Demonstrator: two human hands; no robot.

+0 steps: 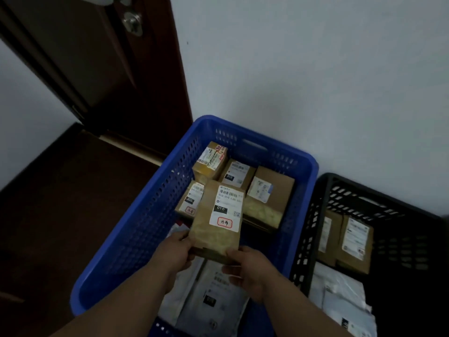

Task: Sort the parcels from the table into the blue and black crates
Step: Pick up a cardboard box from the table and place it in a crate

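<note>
A brown cardboard parcel [216,222] with a white "010" label is held over the blue crate [136,229]. My left hand [173,251] grips its near left corner and my right hand [247,271] grips its near right corner. Inside the blue crate lie several brown boxes [272,193] at the far end and white mailer bags [213,295] under my hands. The black crate [315,215] stands right of it, holding two brown boxes [354,244] and white bags [340,295].
Both crates stand on a dark floor [48,227] against a white wall [315,81]. A dark brown door [109,69] with a metal lock is at the upper left, beyond the blue crate.
</note>
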